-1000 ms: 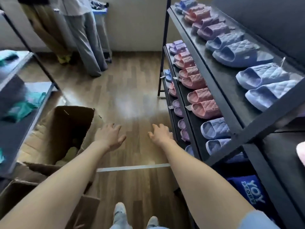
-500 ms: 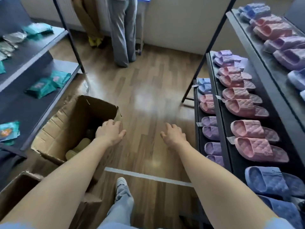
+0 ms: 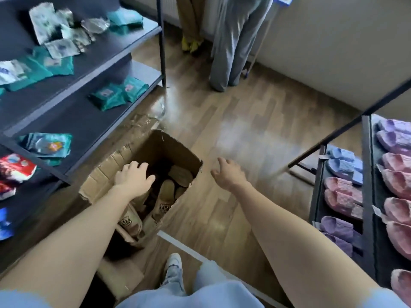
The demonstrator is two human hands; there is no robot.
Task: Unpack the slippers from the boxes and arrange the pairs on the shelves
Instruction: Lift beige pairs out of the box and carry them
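Cardboard box (image 3: pixel 175 150) sits open on the floor (image 3: pixel 244 130), centre-left of frame, tan slippers (image 3: pixel 165 194) heaped inside; left hand (image 3: pixel 132 176) hovers over its mouth, fingers spread and empty, right hand (image 3: pixel 228 174) hangs just right of it, fingers loosely apart; pink pairs (image 3: pixel 342 194) line the shelf (image 3: pixel 367 174) far right

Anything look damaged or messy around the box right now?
The cardboard box is torn and ragged along its right edge and left flap. The tan slippers lie jumbled inside it, not paired.
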